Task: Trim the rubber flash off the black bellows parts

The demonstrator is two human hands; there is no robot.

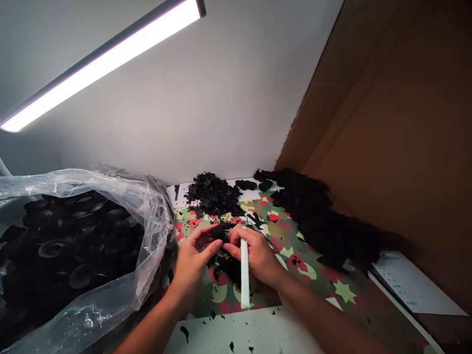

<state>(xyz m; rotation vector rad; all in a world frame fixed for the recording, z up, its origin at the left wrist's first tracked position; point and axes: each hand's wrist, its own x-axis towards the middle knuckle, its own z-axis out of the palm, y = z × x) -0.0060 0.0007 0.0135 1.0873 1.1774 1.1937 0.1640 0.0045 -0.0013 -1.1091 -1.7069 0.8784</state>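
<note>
Between both hands, over the patterned sheet, is a black ribbed part (219, 232). My left hand (195, 255) grips it with thumb and fingers from the left. My right hand (256, 253) is closed around a tool with a long white handle (245, 275), which points down toward me; its fingertips meet the right side of the ribbed part. The tool's working end is hidden by the fingers and the part. Dark scraps (226, 268) lie just below the hands.
An open clear plastic bag (151, 246) full of black ribbed parts stands at left. Behind the hands is a pile of black shavings (214, 194). A long heap of black pieces (313, 211) runs along the cardboard wall (398, 137). A white card (416, 285) lies at right.
</note>
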